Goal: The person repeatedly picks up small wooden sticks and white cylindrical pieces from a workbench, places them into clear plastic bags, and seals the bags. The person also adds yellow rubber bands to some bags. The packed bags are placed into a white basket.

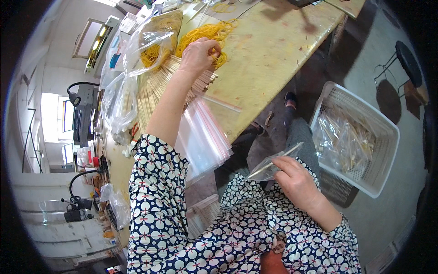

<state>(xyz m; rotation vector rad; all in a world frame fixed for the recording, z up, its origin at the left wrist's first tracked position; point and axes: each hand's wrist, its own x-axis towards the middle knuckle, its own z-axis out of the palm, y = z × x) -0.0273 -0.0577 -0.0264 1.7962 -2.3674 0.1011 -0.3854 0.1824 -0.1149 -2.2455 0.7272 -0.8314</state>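
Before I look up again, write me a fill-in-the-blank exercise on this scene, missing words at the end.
1. The left hand is at a pile of ____ rubber bands.
2. The right hand holds a small bag made of clear ____.
3. The wooden sticks are partly hidden by the person's ____ forearm.
4. The perforated basket is ____ in colour.

Missing words: yellow; plastic; left; white.

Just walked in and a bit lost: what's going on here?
A person's left hand is at a pile of yellow bands on the table; whether it holds one is unclear. The right hand grips a clear bag with pale sticks inside. Loose sticks lie beneath the left arm, and filled bags sit in a white crate at right.
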